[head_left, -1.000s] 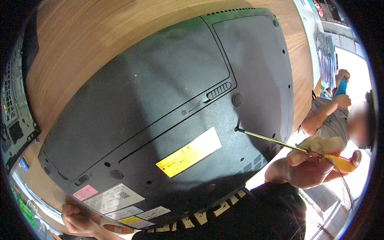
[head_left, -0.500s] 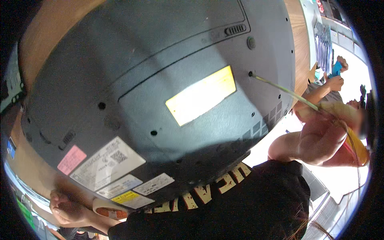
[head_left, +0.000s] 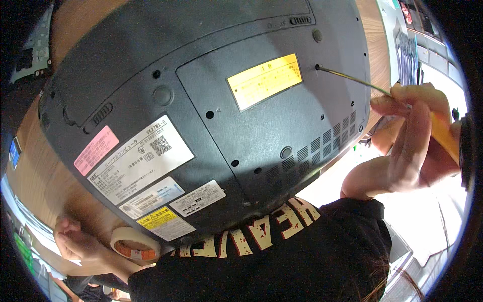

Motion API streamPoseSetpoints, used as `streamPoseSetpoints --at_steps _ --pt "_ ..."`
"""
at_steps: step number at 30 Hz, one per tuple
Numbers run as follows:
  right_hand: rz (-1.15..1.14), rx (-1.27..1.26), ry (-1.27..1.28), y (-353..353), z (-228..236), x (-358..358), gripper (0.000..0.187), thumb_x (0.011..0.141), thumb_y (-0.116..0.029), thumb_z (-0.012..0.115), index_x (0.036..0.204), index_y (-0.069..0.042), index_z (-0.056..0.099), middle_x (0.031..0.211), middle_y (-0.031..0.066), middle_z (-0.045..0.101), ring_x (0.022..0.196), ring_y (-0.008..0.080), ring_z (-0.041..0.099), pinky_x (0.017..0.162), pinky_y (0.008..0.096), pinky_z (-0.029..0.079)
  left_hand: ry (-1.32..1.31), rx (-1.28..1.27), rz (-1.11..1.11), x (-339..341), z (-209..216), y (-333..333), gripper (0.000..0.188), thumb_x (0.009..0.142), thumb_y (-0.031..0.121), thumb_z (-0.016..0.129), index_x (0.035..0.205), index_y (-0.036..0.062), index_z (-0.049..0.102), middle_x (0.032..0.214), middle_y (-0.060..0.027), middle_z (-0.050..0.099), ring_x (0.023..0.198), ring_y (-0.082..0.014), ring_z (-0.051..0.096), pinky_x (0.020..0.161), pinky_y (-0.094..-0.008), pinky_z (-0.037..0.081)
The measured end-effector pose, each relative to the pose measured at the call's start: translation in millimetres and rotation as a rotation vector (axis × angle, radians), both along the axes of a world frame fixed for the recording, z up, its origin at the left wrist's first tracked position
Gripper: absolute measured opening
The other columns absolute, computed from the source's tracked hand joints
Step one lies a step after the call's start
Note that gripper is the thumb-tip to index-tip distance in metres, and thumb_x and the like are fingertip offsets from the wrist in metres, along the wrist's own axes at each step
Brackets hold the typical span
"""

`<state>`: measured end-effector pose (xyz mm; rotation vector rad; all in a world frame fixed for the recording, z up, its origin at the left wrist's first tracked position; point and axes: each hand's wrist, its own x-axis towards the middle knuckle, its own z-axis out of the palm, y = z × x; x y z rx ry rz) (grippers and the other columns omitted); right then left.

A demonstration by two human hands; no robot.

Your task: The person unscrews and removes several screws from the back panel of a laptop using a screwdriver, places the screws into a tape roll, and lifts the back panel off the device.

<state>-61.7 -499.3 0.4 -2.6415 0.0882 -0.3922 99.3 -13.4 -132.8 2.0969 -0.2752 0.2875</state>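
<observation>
- Holds screwdriver (head_left: 444, 137) in fingers of right hand (head_left: 415, 138)
- Points it into a hole (head_left: 317, 67) in the upturned laptop (head_left: 241, 133) on the bench (head_left: 46, 181)
- Curls left hand (head_left: 76, 240) near tape roll (head_left: 126, 233) — cannot tell its grip

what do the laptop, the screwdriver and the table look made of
Laptop: probably black plastic, judging by its matte, faintly textured shell.
Screwdriver: shiny, thin shaft suggests metal; bright yellow handle perhaps plastic.
Table: apparently smooth wood or laminate, from its brown grain.
</observation>
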Motion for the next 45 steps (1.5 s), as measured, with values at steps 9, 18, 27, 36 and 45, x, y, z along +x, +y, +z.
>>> streamPoseSetpoints --at_steps 9,18,27,36,45 --pt "-0.437 -0.105 -0.251 35.3 -30.1 22.6 0.012 0.085 -0.01 0.06 0.083 0.001 0.059 0.068 0.0157 0.064 0.051 0.0162 0.062 0.05 0.0231 0.051 0.012 -0.046 -0.15 1.4 -10.2 -22.4 0.037 0.092 0.027 0.044 0.08 -0.0065 0.057 0.065 -0.009 0.05 0.056 -0.0142 0.041 0.052 -0.0246 0.031" --pt "-0.279 0.067 -0.342 11.5 -45.5 24.1 0.016 0.085 -0.013 0.061 0.083 0.003 0.061 0.066 0.0156 0.064 0.044 0.0151 0.059 0.041 0.0212 0.048 0.005 -0.062 -0.132 5.2 -6.0 -34.2 0.031 0.092 0.019 0.045 0.074 -0.0048 0.056 0.064 -0.0101 0.053 0.056 -0.0135 0.043 0.051 -0.0249 0.034" --pt "-0.21 0.082 -0.301 -4.5 -28.3 33.0 0.03 0.091 -0.026 0.046 0.097 0.003 0.05 0.074 0.0171 0.06 0.054 0.0225 0.062 0.049 0.0299 0.053 -0.024 -0.038 -0.126 8.3 -7.3 -49.3 0.025 0.092 0.01 0.045 0.079 -0.0062 0.059 0.063 -0.0091 0.055 0.055 -0.0129 0.047 0.052 -0.0246 0.039" --pt "-0.148 -0.275 -0.094 -12.9 -1.6 75.4 0.043 0.085 -0.036 0.057 0.062 0.0 0.048 0.051 0.0099 0.051 0.042 0.0219 0.055 0.042 0.0278 0.043 -0.004 0.06 0.051 19.5 -17.3 -76.8 0.028 0.092 0.015 0.049 0.078 -0.0062 0.061 0.06 -0.0055 0.054 0.056 -0.0091 0.047 0.055 -0.0222 0.038" --pt "-0.249 -0.857 -0.149 -17.1 -20.3 134.0 0.062 0.084 -0.052 0.05 0.05 -0.001 0.058 0.043 0.0107 0.051 0.039 0.0263 0.053 0.042 0.0322 0.043 -0.135 0.027 0.004 5.9 29.2 -103.8 0.026 0.092 0.014 0.048 0.082 -0.0058 0.062 0.065 -0.0061 0.057 0.058 -0.0097 0.05 0.059 -0.0225 0.04"
